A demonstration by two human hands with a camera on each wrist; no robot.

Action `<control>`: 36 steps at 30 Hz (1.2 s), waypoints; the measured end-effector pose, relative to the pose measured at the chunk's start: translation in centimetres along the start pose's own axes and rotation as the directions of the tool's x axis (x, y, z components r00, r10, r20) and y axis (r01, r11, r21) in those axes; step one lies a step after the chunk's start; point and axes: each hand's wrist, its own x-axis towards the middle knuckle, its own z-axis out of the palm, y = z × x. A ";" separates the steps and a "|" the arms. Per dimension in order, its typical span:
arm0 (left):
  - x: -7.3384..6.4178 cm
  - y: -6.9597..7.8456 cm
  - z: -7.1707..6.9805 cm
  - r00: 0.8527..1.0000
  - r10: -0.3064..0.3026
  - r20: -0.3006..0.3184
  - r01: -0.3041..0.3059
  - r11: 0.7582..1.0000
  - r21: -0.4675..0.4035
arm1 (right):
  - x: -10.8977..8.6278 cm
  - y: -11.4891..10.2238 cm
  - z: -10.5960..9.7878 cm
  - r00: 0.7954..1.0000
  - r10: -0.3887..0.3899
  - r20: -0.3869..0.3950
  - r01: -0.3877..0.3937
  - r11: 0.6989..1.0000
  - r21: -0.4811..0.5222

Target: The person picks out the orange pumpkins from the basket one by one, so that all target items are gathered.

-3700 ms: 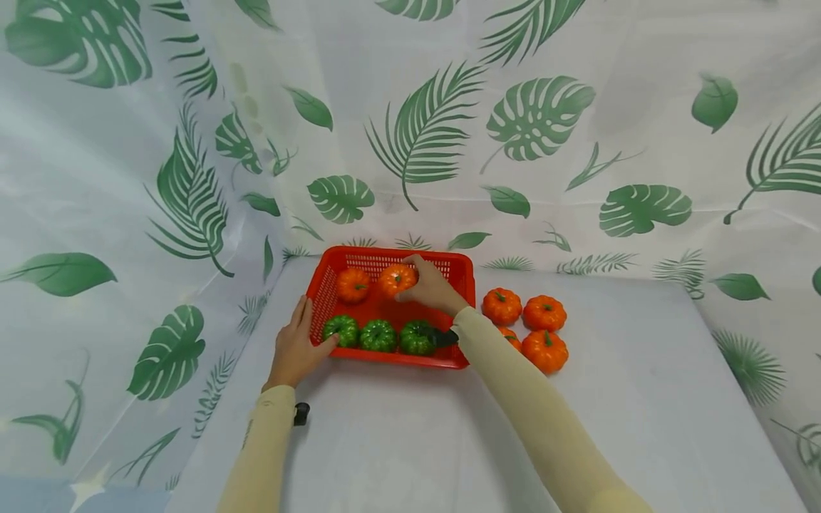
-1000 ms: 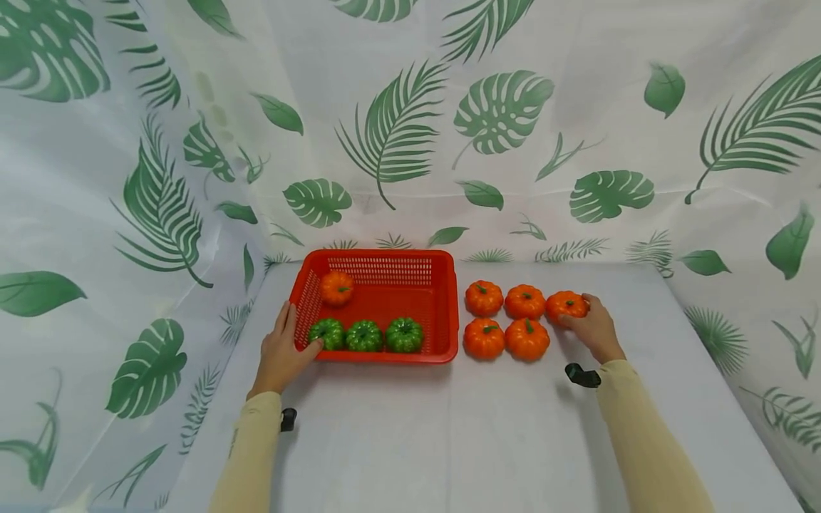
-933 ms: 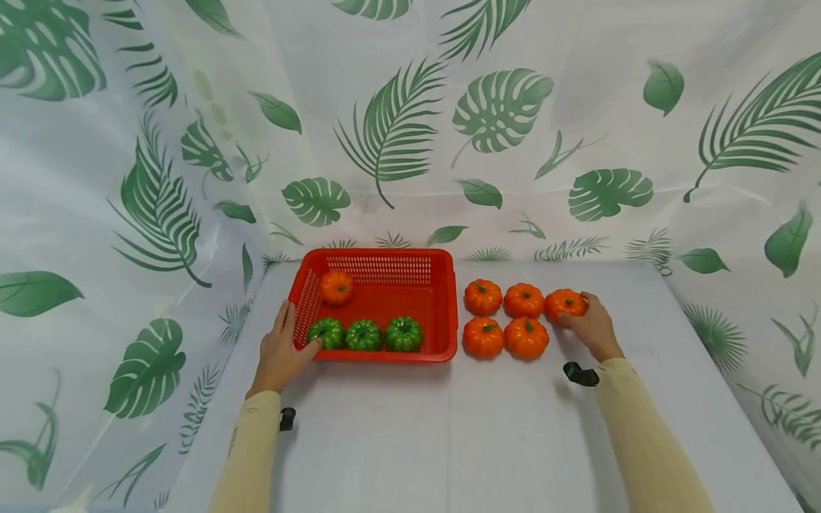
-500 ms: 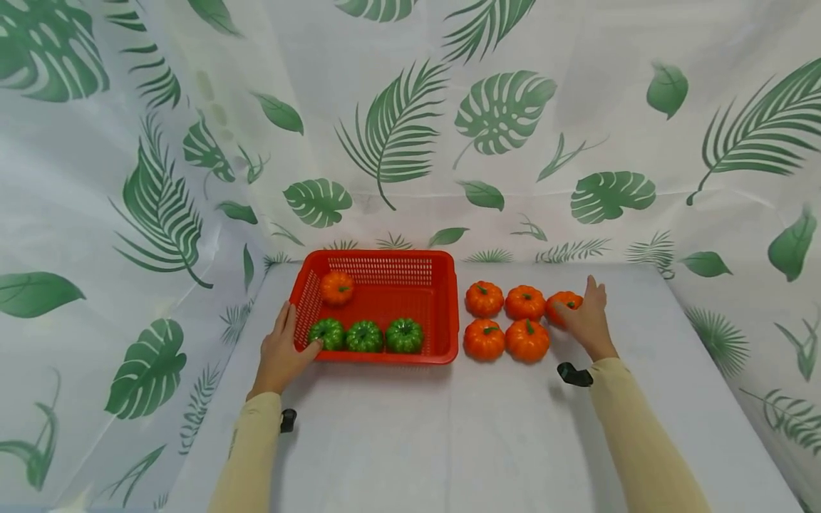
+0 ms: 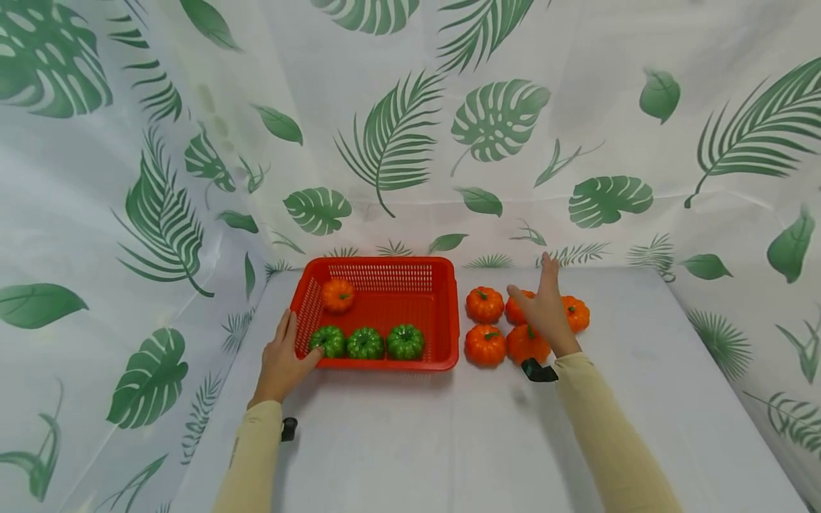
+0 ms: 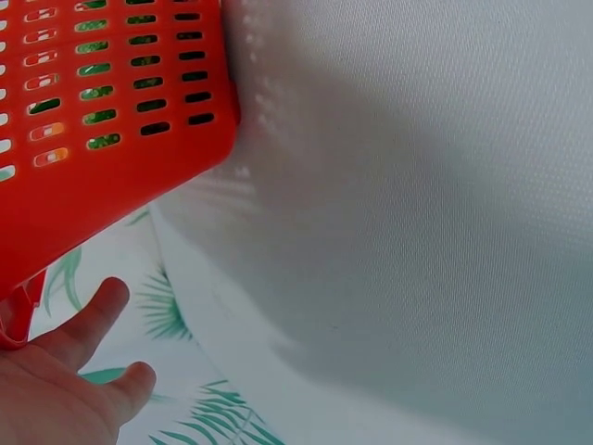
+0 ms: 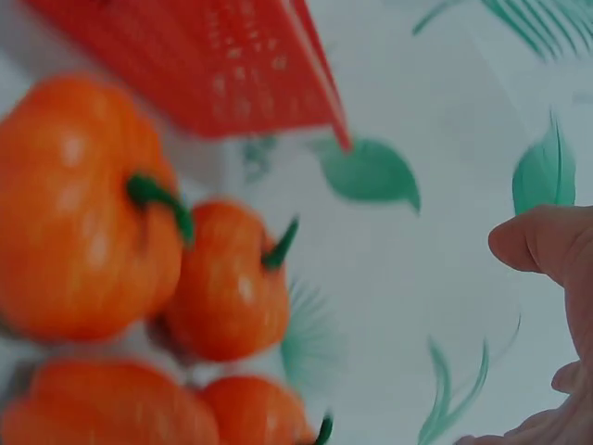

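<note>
A red basket sits on the white table and holds one orange pumpkin at the back left. Three green pumpkins stand in a row along its front. My left hand grips the basket's front left corner, with the thumb over the rim. In the left wrist view the basket lies just above that hand. Several orange pumpkins sit in two rows to the right of the basket. My right hand hovers over them with straight fingers and holds nothing. It hides part of the middle back pumpkin.
Leaf-printed white cloth covers the back and side walls and meets the table just behind the basket. The right wrist view shows blurred orange pumpkins close below, with the basket's corner beyond them. Bare white tabletop stretches in front.
My right hand carried an orange pumpkin from the basket to the right end of the back row, let it go, then rose and moved left. The left hand stayed put.
</note>
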 end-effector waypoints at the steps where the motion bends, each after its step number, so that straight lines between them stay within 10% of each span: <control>1: -0.1 0.0 0.0 1.000 -0.002 0.001 0.002 1.000 0.003 | 0.0 -0.5 0.5 1.000 0.001 0.016 -0.002 1.000 0.012; 13: -0.4 -0.5 0.2 1.000 -0.016 -0.005 0.016 1.000 -0.002 | 0.2 -6.0 7.5 0.976 -0.135 0.170 0.126 0.990 0.064; 36: -0.1 -0.1 0.1 1.000 -0.006 -0.021 0.006 1.000 -0.003 | 2.7 -11.0 17.7 0.832 -0.297 0.469 0.288 0.953 0.093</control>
